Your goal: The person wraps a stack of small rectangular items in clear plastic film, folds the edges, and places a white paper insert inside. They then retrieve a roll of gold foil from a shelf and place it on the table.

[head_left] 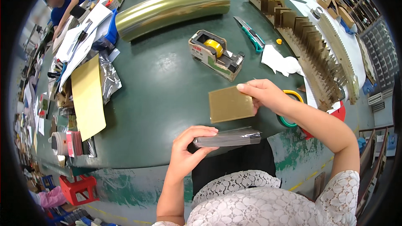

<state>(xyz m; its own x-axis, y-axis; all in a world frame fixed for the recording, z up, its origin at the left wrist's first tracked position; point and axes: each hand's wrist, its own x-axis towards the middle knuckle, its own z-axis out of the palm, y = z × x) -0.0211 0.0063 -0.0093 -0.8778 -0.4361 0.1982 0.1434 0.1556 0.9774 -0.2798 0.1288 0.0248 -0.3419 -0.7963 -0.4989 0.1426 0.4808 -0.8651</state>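
My right hand (266,95) pinches a thin gold-coloured rectangular plate (230,105) by its right edge, thumb on top. The plate hovers above the green table, tilted so its broad face shows. Closer to my body, my left hand (186,148) grips a stack of thin clear plastic pieces (230,138) between thumb and fingers. The stack is seen edge-on, and whether these are bags or flat sheets I cannot tell. Plate and stack are apart. A tape dispenser (217,54) with yellow tape stands beyond the plate.
On the green table (155,121) lie a large gold film roll (173,10), a teal utility knife (251,35), a yellow-green tape ring (289,121) by my right forearm, and a long rack of upright gold plates (297,29). Yellow paper (88,96) lies left. A co-worker (65,2) is far left.
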